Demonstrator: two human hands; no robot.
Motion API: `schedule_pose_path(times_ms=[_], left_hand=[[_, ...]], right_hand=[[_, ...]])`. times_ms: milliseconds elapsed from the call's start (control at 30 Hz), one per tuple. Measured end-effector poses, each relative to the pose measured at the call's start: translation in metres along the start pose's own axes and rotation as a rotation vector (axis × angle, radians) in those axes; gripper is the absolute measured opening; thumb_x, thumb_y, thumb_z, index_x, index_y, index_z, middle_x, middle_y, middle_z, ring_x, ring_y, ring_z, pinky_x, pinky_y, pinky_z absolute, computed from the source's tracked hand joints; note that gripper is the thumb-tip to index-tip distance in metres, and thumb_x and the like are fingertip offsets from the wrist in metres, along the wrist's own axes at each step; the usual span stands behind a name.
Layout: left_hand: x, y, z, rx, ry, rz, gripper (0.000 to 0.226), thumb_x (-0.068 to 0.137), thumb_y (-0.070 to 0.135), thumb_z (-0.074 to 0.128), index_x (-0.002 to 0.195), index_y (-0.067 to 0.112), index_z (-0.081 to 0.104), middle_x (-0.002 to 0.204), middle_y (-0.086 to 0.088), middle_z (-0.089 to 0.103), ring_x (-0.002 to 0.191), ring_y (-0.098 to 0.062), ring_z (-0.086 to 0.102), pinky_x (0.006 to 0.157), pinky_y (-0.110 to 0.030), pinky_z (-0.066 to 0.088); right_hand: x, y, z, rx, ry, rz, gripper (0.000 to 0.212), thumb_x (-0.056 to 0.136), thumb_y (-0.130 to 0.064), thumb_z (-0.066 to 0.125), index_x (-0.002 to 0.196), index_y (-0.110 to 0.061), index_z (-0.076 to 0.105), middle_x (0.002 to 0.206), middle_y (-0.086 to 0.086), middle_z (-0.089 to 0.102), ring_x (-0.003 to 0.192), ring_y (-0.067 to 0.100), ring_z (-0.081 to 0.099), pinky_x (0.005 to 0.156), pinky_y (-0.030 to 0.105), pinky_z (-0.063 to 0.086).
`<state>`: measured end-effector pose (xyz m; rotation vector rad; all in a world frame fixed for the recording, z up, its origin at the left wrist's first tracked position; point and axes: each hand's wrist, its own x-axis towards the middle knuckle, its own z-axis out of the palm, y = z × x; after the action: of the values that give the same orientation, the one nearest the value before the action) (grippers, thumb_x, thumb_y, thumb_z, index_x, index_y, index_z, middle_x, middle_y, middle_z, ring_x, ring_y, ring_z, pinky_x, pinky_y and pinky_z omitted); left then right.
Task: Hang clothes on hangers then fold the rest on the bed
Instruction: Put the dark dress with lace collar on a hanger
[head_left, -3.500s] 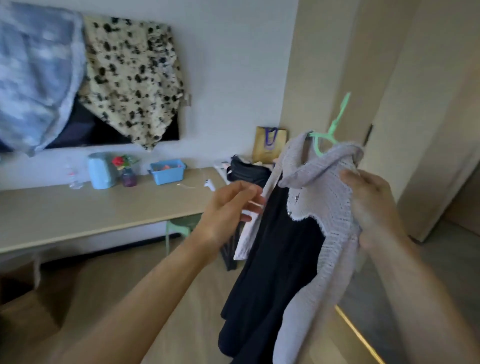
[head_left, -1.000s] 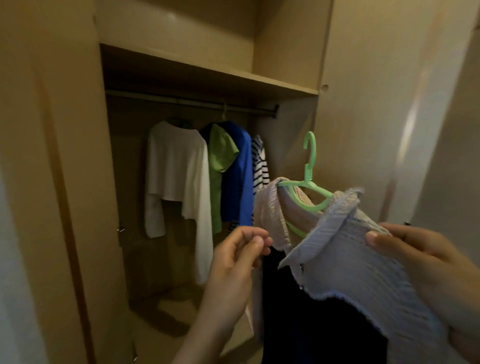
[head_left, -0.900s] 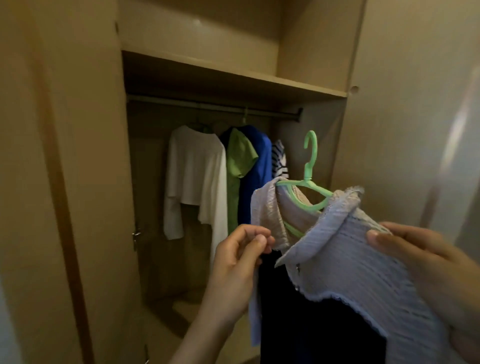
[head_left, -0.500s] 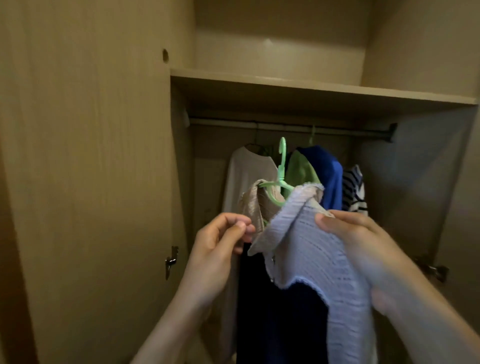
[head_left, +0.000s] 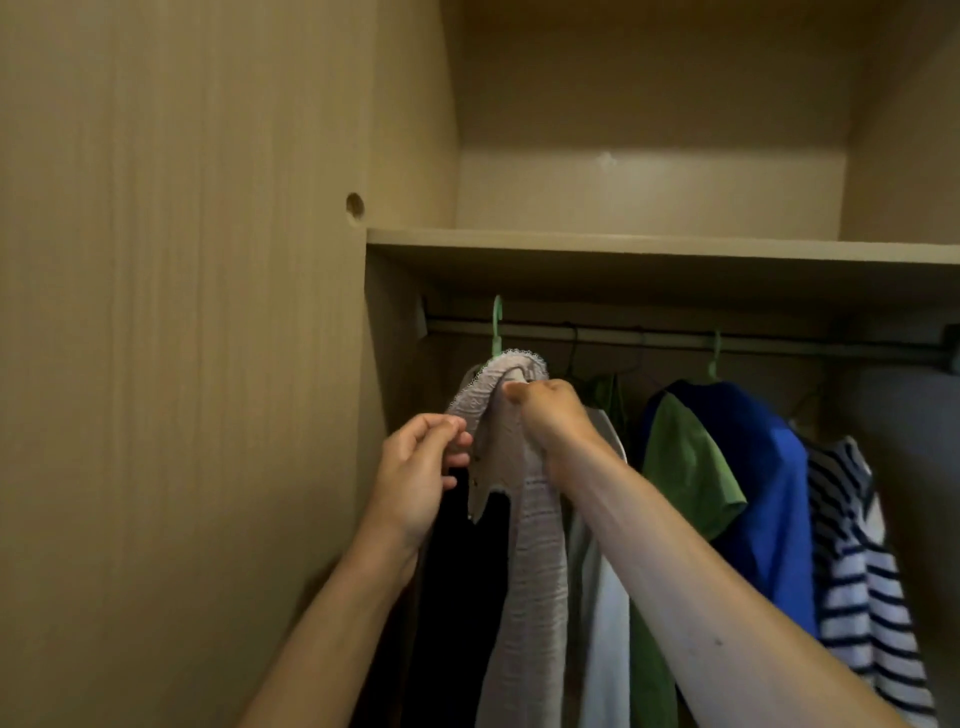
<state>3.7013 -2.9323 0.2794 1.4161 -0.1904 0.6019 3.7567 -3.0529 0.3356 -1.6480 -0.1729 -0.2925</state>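
Two hands, left hand (head_left: 415, 470) and right hand (head_left: 551, 415), pinch one grey cardigan (head_left: 535, 551) on one green hanger (head_left: 497, 328).

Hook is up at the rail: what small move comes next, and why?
Probably lower the right hand slightly so the green hanger seats on the rail: its hook reaches above the rail, yet that hand and the left hand hold the grey cardigan.

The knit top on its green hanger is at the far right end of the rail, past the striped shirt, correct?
No. The head view shows the knit top on its green hanger at the far left end of the rail; the striped shirt hangs at the right.
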Motion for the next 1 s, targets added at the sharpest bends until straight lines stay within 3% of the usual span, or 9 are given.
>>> schedule_pose_path(times_ms=[133,200,333,433,667,767,867,933,1000], left_hand=[[0.044,-0.009,-0.001,-0.055,0.047,-0.068,0.020,0.103,0.020,0.047,0.091,0.016,0.064,0.088,-0.004,0.065,0.081,-0.018,0.057,0.065,-0.027,0.041],[0.061,-0.013,-0.006,-0.064,0.054,-0.068,0.020,0.103,0.022,0.048,0.092,0.018,0.065,0.091,-0.004,0.066,0.085,-0.019,0.060,0.068,-0.028,0.044],[0.068,-0.017,-0.013,-0.082,0.060,-0.051,0.020,0.102,0.021,0.049,0.094,0.017,0.066,0.093,-0.005,0.068,0.089,-0.021,0.061,0.071,-0.030,0.046],[0.070,-0.023,-0.018,-0.074,0.043,-0.036,0.020,0.102,0.021,0.049,0.098,0.015,0.067,0.097,-0.008,0.069,0.089,-0.020,0.062,0.075,-0.031,0.047],[0.082,-0.042,-0.016,-0.062,0.015,-0.059,0.021,0.102,0.020,0.049,0.094,0.016,0.068,0.095,-0.007,0.070,0.087,-0.019,0.062,0.074,-0.032,0.046],[0.081,-0.051,-0.014,-0.055,0.007,-0.081,0.021,0.101,0.021,0.049,0.093,0.017,0.068,0.094,-0.006,0.071,0.087,-0.019,0.063,0.077,-0.034,0.047],[0.079,-0.057,-0.013,-0.056,0.010,-0.100,0.021,0.102,0.022,0.050,0.095,0.016,0.069,0.096,-0.008,0.071,0.087,-0.019,0.064,0.078,-0.035,0.048],[0.078,-0.059,-0.012,-0.051,0.006,-0.111,0.021,0.102,0.022,0.050,0.097,0.016,0.069,0.099,-0.009,0.071,0.088,-0.020,0.065,0.078,-0.034,0.049],[0.075,-0.060,-0.012,-0.062,0.003,-0.099,0.021,0.102,0.020,0.049,0.098,0.013,0.068,0.098,-0.008,0.071,0.087,-0.019,0.064,0.075,-0.032,0.048]], right_hand=[[0.057,-0.001,0.026,-0.022,0.016,0.029,0.011,0.097,-0.025,0.060,0.093,-0.016,0.057,0.088,0.007,0.065,0.084,0.023,0.065,0.081,0.039,0.057],[0.082,-0.001,0.038,-0.038,0.008,0.039,0.011,0.100,-0.028,0.056,0.101,-0.018,0.054,0.094,0.007,0.063,0.087,0.024,0.066,0.090,0.043,0.057],[0.123,0.006,0.050,-0.098,0.005,0.038,0.034,0.104,-0.029,0.047,0.131,-0.010,0.053,0.109,0.009,0.062,0.097,0.025,0.064,0.095,0.043,0.055],[0.148,0.012,0.057,-0.127,-0.010,0.005,0.037,0.104,-0.025,0.045,0.132,-0.004,0.057,0.094,-0.001,0.059,0.095,0.019,0.058,0.080,0.031,0.050],[0.174,0.039,0.076,-0.162,-0.023,0.074,0.034,0.107,-0.026,0.043,0.130,-0.007,0.060,0.116,0.014,0.065,0.092,0.023,0.060,0.056,0.025,0.042],[0.176,0.054,0.078,-0.220,0.013,0.060,0.041,0.106,-0.034,0.042,0.133,-0.009,0.059,0.116,0.013,0.063,0.095,0.023,0.059,0.064,0.025,0.046],[0.175,0.054,0.079,-0.255,0.009,0.042,0.044,0.109,-0.034,0.036,0.139,-0.008,0.053,0.136,0.015,0.058,0.119,0.029,0.058,0.085,0.027,0.043],[0.175,0.053,0.079,-0.301,0.012,0.044,0.045,0.109,-0.037,0.034,0.138,-0.008,0.053,0.138,0.014,0.057,0.123,0.031,0.057,0.084,0.027,0.041],[0.175,0.055,0.079,-0.372,0.005,0.036,0.045,0.107,-0.041,0.036,0.133,-0.010,0.055,0.133,0.015,0.059,0.115,0.032,0.061,0.080,0.029,0.044]])
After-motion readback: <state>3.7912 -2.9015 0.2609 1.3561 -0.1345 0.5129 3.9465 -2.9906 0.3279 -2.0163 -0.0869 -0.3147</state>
